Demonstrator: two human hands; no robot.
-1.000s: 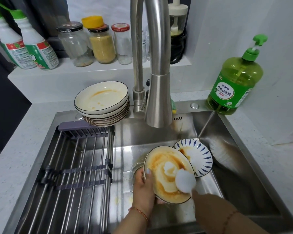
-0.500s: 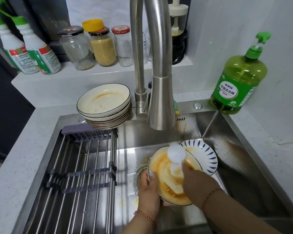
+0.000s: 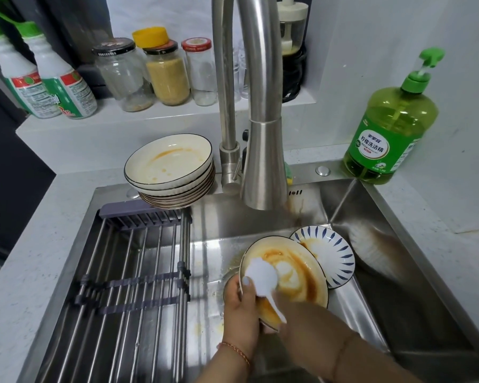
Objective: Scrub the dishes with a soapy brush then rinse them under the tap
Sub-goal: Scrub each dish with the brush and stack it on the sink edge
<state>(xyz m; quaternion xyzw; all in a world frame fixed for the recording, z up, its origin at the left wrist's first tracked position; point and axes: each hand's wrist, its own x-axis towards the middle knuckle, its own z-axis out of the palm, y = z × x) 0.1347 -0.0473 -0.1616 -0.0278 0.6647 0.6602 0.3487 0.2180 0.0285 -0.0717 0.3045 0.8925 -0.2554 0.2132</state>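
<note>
Over the steel sink (image 3: pixel 376 286), a person's left hand (image 3: pixel 239 305) grips the near-left rim of a sauce-stained bowl (image 3: pixel 296 275), tilted beside a blue-patterned bowl (image 3: pixel 333 258), while the right hand (image 3: pixel 293 313), its grip blurred, holds a white brush (image 3: pixel 262 277) against the bowl's left side.

sink (image 3: pixel 398 313) right half lying open | faucet (image 3: pixel 263 150) hanging over back edge | rack (image 3: pixel 138 272) covering left half | plate stack (image 3: pixel 172 172) crowding back-left corner

Tilted stained plate (image 3: pixel 302 275), white brush (image 3: pixel 262 276) on it
</note>
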